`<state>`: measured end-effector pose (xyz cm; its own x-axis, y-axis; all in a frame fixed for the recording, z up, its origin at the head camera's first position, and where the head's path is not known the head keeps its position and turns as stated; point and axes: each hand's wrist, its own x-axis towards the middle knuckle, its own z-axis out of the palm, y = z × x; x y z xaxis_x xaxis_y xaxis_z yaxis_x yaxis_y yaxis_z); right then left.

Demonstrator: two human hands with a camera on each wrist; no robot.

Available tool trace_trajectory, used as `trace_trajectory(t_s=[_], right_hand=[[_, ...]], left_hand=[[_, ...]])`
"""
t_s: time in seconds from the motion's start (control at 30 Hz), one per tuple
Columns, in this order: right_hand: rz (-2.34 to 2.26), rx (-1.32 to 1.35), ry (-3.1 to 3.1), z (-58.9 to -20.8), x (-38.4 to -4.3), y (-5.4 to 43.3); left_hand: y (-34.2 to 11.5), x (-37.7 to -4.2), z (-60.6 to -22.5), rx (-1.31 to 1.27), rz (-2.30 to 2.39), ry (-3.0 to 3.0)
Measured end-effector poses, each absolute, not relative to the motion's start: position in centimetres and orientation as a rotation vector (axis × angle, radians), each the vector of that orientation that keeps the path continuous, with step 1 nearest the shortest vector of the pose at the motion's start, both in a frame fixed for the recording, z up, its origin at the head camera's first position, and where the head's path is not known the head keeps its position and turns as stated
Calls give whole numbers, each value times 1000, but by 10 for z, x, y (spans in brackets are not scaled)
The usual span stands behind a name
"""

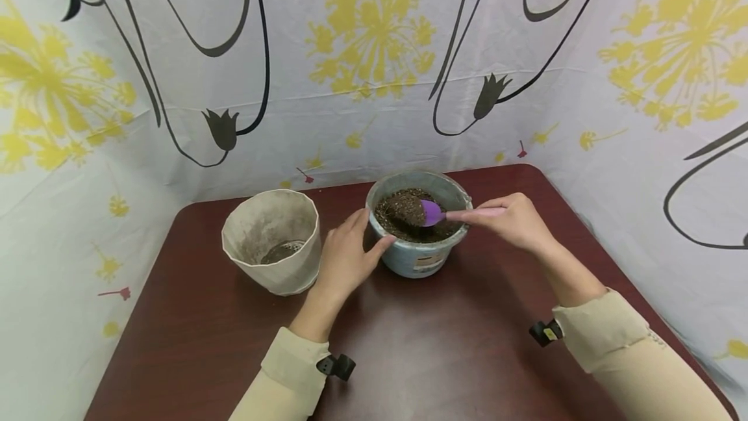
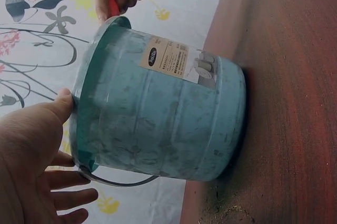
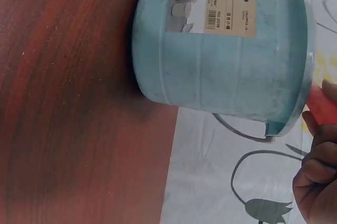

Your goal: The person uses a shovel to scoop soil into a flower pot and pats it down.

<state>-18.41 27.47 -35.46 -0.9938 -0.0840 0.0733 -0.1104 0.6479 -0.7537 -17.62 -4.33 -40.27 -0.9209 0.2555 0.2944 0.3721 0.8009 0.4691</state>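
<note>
Visibly, the bucket (image 1: 403,260) (and scoop (image 1: 433,213)) holds soil (image 1: 419,234).

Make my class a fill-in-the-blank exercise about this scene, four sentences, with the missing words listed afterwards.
The right hand grips the scoop by its ____.
In the head view, the scoop's blade, where bare of soil, is ____.
In that view, the whitish pot stands to the ____ of the bucket.
The thumb of the left hand touches the bucket's top edge, called its ____.
Missing words: handle; purple; left; rim.
</note>
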Motion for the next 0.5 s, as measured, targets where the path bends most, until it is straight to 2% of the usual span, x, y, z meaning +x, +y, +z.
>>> trace_trajectory(t_s=[0.5], right_hand=[[1315, 198, -2795, -340, -190, 273]], left_hand=[[-53, -174, -389, -534, -710, -2699]])
